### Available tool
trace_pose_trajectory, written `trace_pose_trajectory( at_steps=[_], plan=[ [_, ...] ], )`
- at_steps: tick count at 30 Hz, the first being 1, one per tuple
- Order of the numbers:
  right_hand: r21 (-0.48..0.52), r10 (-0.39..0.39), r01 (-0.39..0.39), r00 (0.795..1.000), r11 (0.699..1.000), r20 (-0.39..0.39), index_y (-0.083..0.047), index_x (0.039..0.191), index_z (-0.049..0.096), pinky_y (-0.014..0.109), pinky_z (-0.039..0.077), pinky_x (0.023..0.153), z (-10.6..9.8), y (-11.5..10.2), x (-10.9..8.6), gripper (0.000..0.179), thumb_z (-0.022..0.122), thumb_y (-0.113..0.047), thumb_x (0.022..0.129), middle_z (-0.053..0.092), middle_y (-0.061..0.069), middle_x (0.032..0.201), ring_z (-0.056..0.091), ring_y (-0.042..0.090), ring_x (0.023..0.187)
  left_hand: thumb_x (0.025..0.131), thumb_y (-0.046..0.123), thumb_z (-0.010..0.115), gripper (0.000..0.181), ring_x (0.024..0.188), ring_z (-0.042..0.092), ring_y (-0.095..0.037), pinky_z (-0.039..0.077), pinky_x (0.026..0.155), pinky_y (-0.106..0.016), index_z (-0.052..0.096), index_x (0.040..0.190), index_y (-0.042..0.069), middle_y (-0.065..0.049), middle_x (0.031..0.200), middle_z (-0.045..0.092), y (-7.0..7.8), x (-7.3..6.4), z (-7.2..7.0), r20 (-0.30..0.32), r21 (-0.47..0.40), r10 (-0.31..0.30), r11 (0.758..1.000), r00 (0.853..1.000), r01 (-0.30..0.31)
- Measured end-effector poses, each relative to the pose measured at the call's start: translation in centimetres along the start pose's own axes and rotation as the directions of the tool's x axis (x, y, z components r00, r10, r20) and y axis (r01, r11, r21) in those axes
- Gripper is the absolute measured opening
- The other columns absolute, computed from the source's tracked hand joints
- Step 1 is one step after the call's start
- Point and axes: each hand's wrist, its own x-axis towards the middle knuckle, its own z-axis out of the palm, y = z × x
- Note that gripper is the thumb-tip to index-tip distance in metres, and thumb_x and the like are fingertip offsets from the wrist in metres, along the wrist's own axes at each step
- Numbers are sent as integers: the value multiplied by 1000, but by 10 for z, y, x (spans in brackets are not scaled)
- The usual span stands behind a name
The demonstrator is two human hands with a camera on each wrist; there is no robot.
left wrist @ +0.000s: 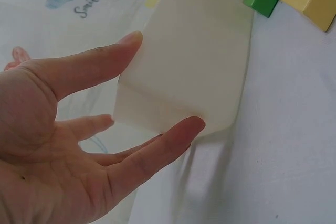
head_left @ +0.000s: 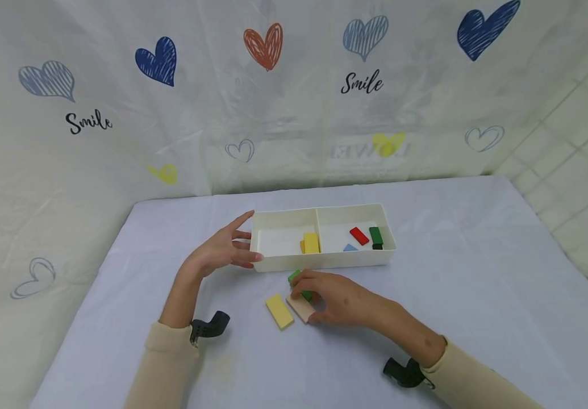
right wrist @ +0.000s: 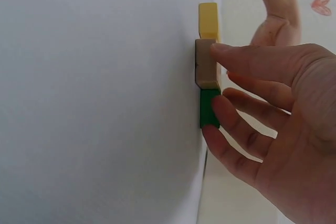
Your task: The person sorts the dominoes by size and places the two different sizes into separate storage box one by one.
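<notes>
At the left end of a white two-part box (head_left: 324,260), my left hand (head_left: 217,247) has its fingers spread and fairly straight, touching the end. In the left wrist view, fingertips (left wrist: 190,127) lie against the box wall. In front of the box, my right hand (head_left: 342,298) pinches a plain wooden block (head_left: 301,308), the thumb at its near end. A green block (right wrist: 209,108) lies beside it, touched by other fingers and partly hidden by them in the head view. A yellow block (head_left: 279,311) lies flat just left of the wooden one.
Yellow blocks (head_left: 311,243) stand in the box's left compartment, against the divider (head_left: 317,221). The right compartment holds a red block (head_left: 359,236), a green block (head_left: 376,236) and a blue piece (head_left: 350,247). White cloth covers the table (head_left: 478,255); a printed curtain (head_left: 294,102) hangs behind.
</notes>
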Motion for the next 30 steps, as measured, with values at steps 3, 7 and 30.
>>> trace_pose_trajectory(
  at_steps=[3,7,30],
  plan=[
    [-9,9,-9,1000,1000,15,-25,126,71,30,56,100,1,-1,1,45,88,-17,84,62,-13,138,61,7,111,87,11,84,111,140,55,-42,62,92,-42,12,168,35,-22,161,38,1,0,0,0,2,1,1000,1000,-1],
    [-29,-2,2,1000,1000,20,-25,125,71,31,56,102,1,-1,1,46,88,-15,84,63,-14,135,61,7,115,87,12,84,111,140,55,-42,62,92,-42,12,168,36,-22,161,37,0,0,-1,-3,2,0,1000,1000,0],
    [49,-31,32,999,998,-20,-30,123,69,27,56,94,0,0,-1,45,90,-27,83,59,-19,124,62,6,104,88,11,83,110,139,56,-42,62,93,-43,12,168,35,-22,161,38,-1,-1,0,-1,-8,3,1000,1000,-3]
  ],
)
